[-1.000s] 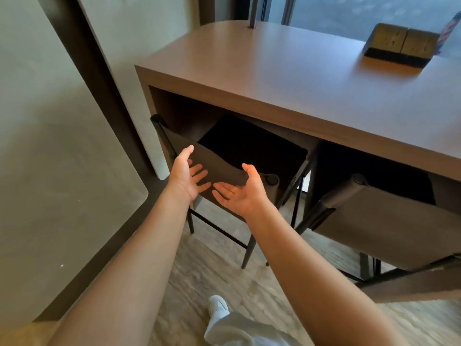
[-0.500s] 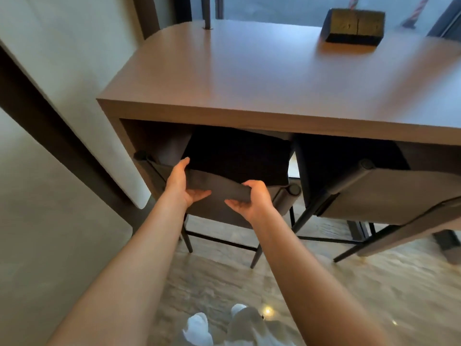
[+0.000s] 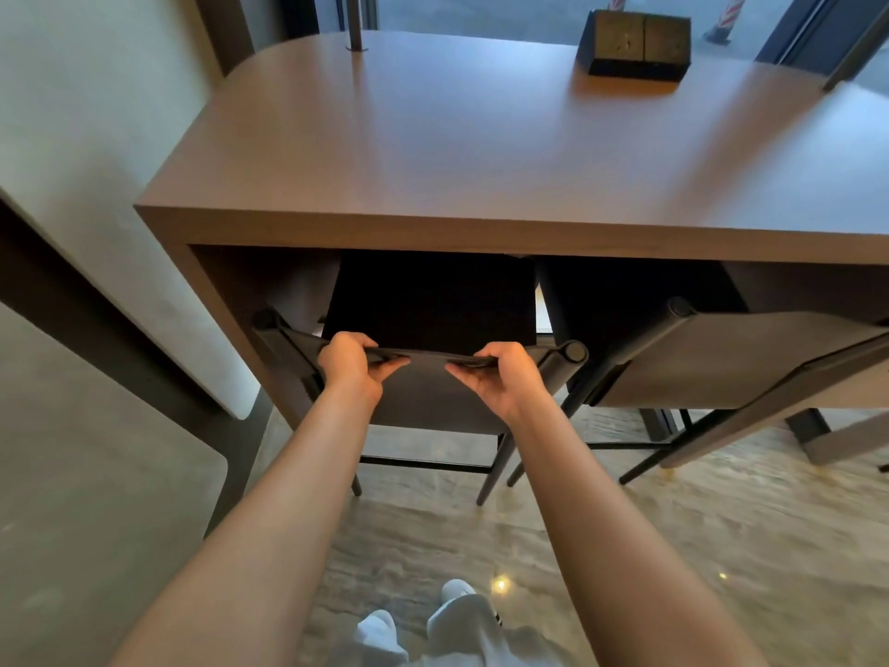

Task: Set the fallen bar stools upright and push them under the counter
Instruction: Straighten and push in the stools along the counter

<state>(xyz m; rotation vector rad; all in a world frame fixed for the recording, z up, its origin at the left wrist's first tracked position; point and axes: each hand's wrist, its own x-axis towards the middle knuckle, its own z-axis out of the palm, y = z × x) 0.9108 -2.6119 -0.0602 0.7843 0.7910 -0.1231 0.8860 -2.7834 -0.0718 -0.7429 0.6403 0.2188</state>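
A dark bar stool [image 3: 428, 397] stands upright with its seat tucked beneath the brown wooden counter [image 3: 457, 146]. Its grey fabric backrest faces me. My left hand [image 3: 349, 365] grips the top edge of that backrest left of centre. My right hand [image 3: 500, 373] grips the same edge right of centre, thumbs on my side and fingers curled over the far side. A second stool [image 3: 721, 358] with a grey backrest stands upright to the right, also partly under the counter.
A dark wooden box [image 3: 635, 43] sits at the counter's far side and a metal post [image 3: 355, 21] rises from its far left. A pale wall panel [image 3: 96, 185] and dark frame stand close on the left. My white shoes [image 3: 423, 623] are on the stone floor.
My hands went from open and apart near the backrest to gripping its top edge. The view has moved closer and squarer to the counter, and the stool sits deeper under it.
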